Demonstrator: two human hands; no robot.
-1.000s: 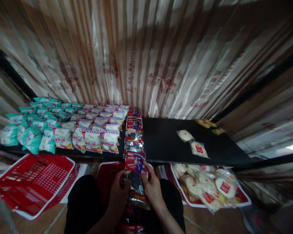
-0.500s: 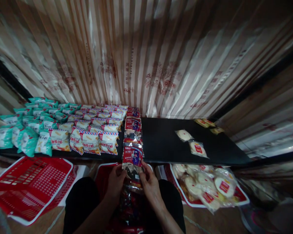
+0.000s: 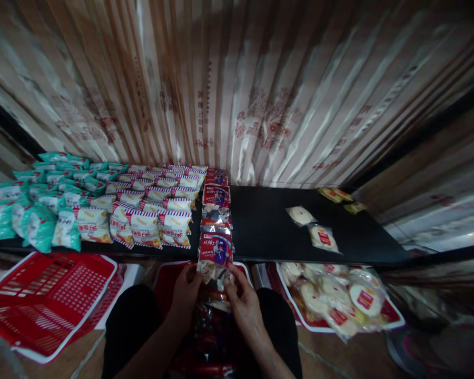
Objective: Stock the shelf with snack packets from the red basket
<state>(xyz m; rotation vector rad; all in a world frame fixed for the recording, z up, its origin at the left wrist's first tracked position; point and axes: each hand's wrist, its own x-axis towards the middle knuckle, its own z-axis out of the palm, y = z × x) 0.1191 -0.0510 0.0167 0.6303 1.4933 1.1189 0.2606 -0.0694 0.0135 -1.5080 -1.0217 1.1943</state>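
A red snack packet [image 3: 215, 250] with a purple figure lies tilted at the front edge of the black shelf, its lower end between my two hands. My left hand [image 3: 185, 292] is closed on its left edge. On the right edge, my right hand [image 3: 243, 300] grips with thumb and fingers. Behind it, a row of matching red packets [image 3: 216, 196] runs back toward the curtain. Below my hands, more dark, shiny packets [image 3: 211, 331] sit dimly between my knees; their lower part is hard to make out.
White shrimp-snack bags [image 3: 146, 229] and teal bags [image 3: 39, 226] stand in rows at left. Two round crackers in wrappers [image 3: 323, 237] and small yellow packets [image 3: 335, 195] lie on the black shelf [image 3: 260, 231]. Red baskets [image 3: 51, 295] stand below; the right one holds wrapped crackers [image 3: 365, 299].
Both hands have moved the red packet up and forward onto the shelf's front edge, in line with the row. In the last half second the hands have barely shifted; the view has turned slightly.
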